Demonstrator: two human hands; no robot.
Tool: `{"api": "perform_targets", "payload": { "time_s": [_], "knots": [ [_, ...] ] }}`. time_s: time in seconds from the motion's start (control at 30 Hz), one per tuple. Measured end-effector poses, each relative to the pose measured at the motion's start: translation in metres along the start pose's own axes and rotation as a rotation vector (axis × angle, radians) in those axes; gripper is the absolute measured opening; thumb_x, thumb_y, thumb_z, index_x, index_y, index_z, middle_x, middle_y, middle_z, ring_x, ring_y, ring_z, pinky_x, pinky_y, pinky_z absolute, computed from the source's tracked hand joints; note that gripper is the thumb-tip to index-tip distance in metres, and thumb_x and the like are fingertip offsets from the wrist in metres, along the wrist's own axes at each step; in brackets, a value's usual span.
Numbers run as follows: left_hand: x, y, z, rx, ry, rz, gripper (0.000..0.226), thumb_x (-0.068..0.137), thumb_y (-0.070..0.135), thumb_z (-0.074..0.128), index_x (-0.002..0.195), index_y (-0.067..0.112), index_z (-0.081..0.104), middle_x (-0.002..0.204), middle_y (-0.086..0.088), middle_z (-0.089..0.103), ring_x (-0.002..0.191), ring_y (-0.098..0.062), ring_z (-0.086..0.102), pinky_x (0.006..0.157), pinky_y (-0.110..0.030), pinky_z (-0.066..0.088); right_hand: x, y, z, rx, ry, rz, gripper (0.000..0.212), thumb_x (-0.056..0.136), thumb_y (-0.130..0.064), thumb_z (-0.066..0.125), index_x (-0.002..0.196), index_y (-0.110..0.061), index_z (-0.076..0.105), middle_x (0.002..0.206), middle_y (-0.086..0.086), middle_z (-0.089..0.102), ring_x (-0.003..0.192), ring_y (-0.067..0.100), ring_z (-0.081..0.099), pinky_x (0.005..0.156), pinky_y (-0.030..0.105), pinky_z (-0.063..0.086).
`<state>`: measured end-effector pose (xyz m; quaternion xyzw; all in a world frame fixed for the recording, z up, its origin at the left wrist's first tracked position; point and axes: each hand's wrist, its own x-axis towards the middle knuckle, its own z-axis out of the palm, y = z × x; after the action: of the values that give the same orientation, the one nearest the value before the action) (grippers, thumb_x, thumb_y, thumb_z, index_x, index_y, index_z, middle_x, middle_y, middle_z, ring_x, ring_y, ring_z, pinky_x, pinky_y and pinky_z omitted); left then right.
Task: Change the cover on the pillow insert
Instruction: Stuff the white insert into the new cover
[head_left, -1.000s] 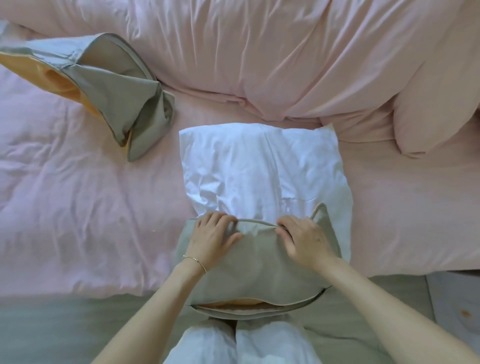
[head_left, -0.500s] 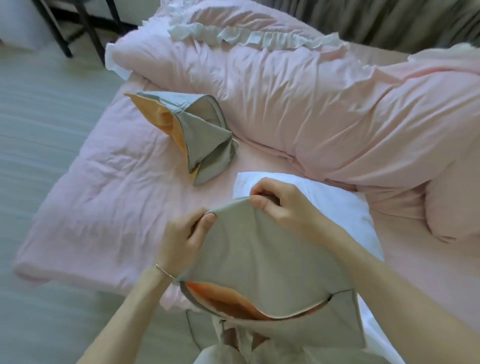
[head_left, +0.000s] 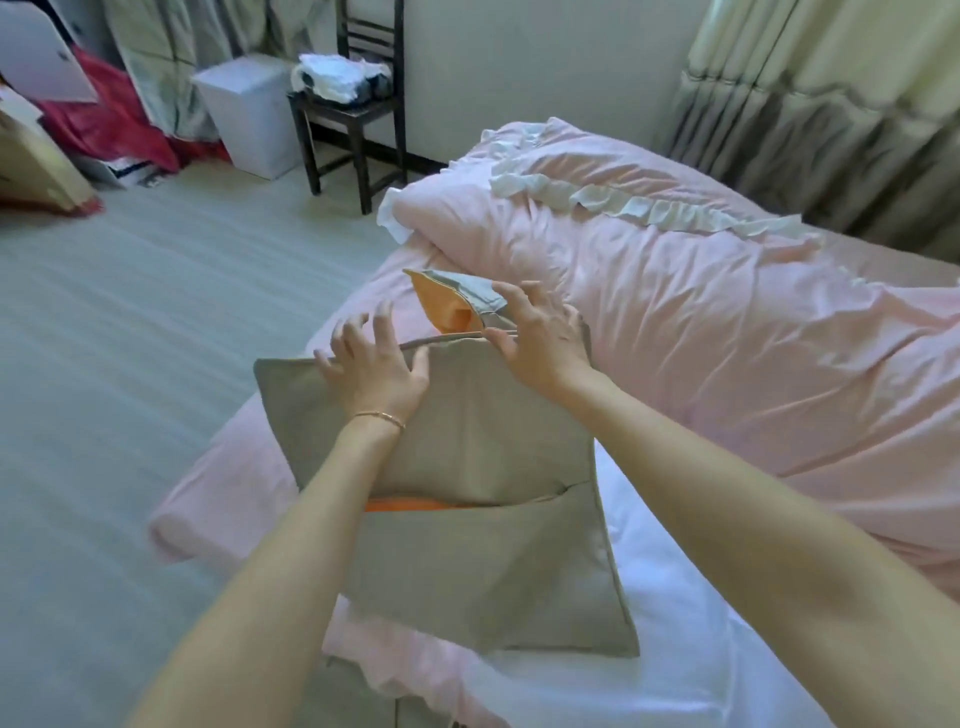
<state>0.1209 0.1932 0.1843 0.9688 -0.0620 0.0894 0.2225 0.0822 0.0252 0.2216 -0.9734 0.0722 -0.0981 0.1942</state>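
A grey-green pillow cover (head_left: 483, 551) with an orange lining hangs upright in front of me, lifted by its top edge. My left hand (head_left: 371, 371) grips that edge near the left, thumb in front and fingers spread behind. At the right end of the edge, my right hand (head_left: 540, 338) pinches it with fingers splayed. An overlap opening across the cover's middle shows the orange inside. The white pillow insert (head_left: 670, 613) lies on the bed under and right of the cover. A second grey cover with orange lining (head_left: 457, 304) lies behind my hands, partly hidden.
The pink bed (head_left: 244, 499) runs from lower left to upper right, with a large pink ruffled pillow (head_left: 701, 312) on it. On the floor at the back stand a dark wooden chair (head_left: 358, 104) with clothes, a white bin (head_left: 254, 114) and red fabric (head_left: 114, 124).
Both hands lifted the cover's top edge off the insert and raised it upright. My view swung up and left, bringing the floor, chair and bin into sight.
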Motion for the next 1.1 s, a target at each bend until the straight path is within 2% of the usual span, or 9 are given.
{"api": "perform_targets", "payload": {
  "time_s": [0.17, 0.27, 0.4, 0.57, 0.67, 0.73, 0.87, 0.97, 1.1],
  "knots": [
    [-0.066, -0.012, 0.067, -0.101, -0.216, 0.098, 0.071, 0.074, 0.052, 0.032, 0.127, 0.009, 0.051, 0.127, -0.018, 0.050, 0.117, -0.036, 0.045, 0.100, -0.048, 0.032, -0.060, 0.067, 0.048, 0.109, 0.059, 0.155, 0.043, 0.091, -0.013, 0.050, 0.134, -0.012, 0.045, 0.130, 0.011, 0.046, 0.121, 0.030, 0.042, 0.099, 0.043, 0.029],
    [-0.120, -0.009, 0.112, -0.186, -0.422, 0.138, 0.076, 0.071, 0.055, 0.023, 0.123, 0.009, 0.055, 0.121, -0.013, 0.056, 0.113, -0.033, 0.050, 0.095, -0.042, 0.037, -0.108, 0.130, 0.074, 0.067, -0.045, 0.332, 0.038, 0.093, -0.011, 0.045, 0.131, -0.006, 0.047, 0.129, 0.015, 0.047, 0.118, 0.033, 0.044, 0.094, 0.041, 0.033],
    [-0.172, 0.010, 0.163, -0.213, -0.629, 0.214, 0.081, 0.070, 0.063, 0.020, 0.131, 0.018, 0.049, 0.133, -0.005, 0.049, 0.125, -0.025, 0.043, 0.102, -0.039, 0.034, -0.142, 0.204, 0.096, -0.051, -0.227, 0.477, 0.042, 0.097, -0.017, 0.038, 0.139, -0.009, 0.038, 0.137, 0.016, 0.040, 0.123, 0.031, 0.038, 0.099, 0.039, 0.030],
    [-0.204, 0.041, 0.213, -0.159, -0.775, 0.179, 0.090, 0.060, 0.074, 0.010, 0.140, 0.037, 0.031, 0.150, 0.004, 0.026, 0.140, -0.019, 0.017, 0.113, -0.040, 0.016, -0.120, 0.262, 0.127, -0.175, -0.316, 0.393, 0.047, 0.098, -0.032, 0.036, 0.142, -0.016, 0.032, 0.144, 0.014, 0.033, 0.132, 0.028, 0.028, 0.107, 0.039, 0.022],
    [-0.215, 0.042, 0.238, -0.174, -0.785, 0.154, 0.088, 0.062, 0.076, 0.015, 0.141, 0.039, 0.028, 0.149, 0.001, 0.028, 0.139, -0.020, 0.020, 0.111, -0.044, 0.021, -0.098, 0.286, 0.154, -0.207, -0.435, 0.381, 0.062, 0.095, -0.051, 0.030, 0.147, -0.018, 0.018, 0.147, 0.012, 0.031, 0.135, 0.028, 0.026, 0.109, 0.042, 0.020],
    [-0.220, 0.036, 0.248, -0.220, -0.766, 0.151, 0.083, 0.066, 0.073, 0.024, 0.140, 0.036, 0.032, 0.146, -0.002, 0.034, 0.137, -0.021, 0.027, 0.109, -0.044, 0.026, -0.100, 0.295, 0.170, -0.276, -0.503, 0.385, 0.066, 0.093, -0.056, 0.026, 0.145, -0.015, 0.021, 0.142, 0.013, 0.040, 0.130, 0.030, 0.034, 0.104, 0.044, 0.023],
    [-0.224, 0.034, 0.246, -0.181, -0.723, 0.169, 0.073, 0.070, 0.063, 0.032, 0.135, 0.031, 0.043, 0.133, -0.001, 0.048, 0.122, -0.024, 0.043, 0.097, -0.040, 0.039, -0.130, 0.301, 0.165, -0.321, -0.343, 0.277, 0.048, 0.096, -0.045, 0.033, 0.107, -0.004, 0.054, 0.109, 0.019, 0.061, 0.104, 0.035, 0.053, 0.089, 0.041, 0.029],
    [-0.218, 0.033, 0.241, -0.229, -0.711, 0.196, 0.059, 0.079, 0.049, 0.040, 0.131, 0.022, 0.050, 0.118, -0.005, 0.058, 0.107, -0.029, 0.052, 0.088, -0.042, 0.046, -0.165, 0.307, 0.137, -0.213, -0.099, 0.195, 0.047, 0.092, -0.043, 0.035, 0.077, -0.003, 0.056, 0.074, 0.022, 0.061, 0.072, 0.039, 0.057, 0.076, 0.043, 0.035],
    [-0.200, 0.034, 0.235, -0.254, -0.578, 0.036, 0.043, 0.089, 0.016, 0.054, 0.132, 0.015, 0.049, 0.125, -0.009, 0.058, 0.114, -0.028, 0.053, 0.091, -0.030, 0.037, -0.207, 0.307, 0.100, -0.118, 0.107, 0.076, 0.041, 0.089, -0.030, 0.042, 0.057, -0.006, 0.044, 0.046, 0.012, 0.043, 0.044, 0.032, 0.046, 0.060, 0.035, 0.028]
  ]
}}
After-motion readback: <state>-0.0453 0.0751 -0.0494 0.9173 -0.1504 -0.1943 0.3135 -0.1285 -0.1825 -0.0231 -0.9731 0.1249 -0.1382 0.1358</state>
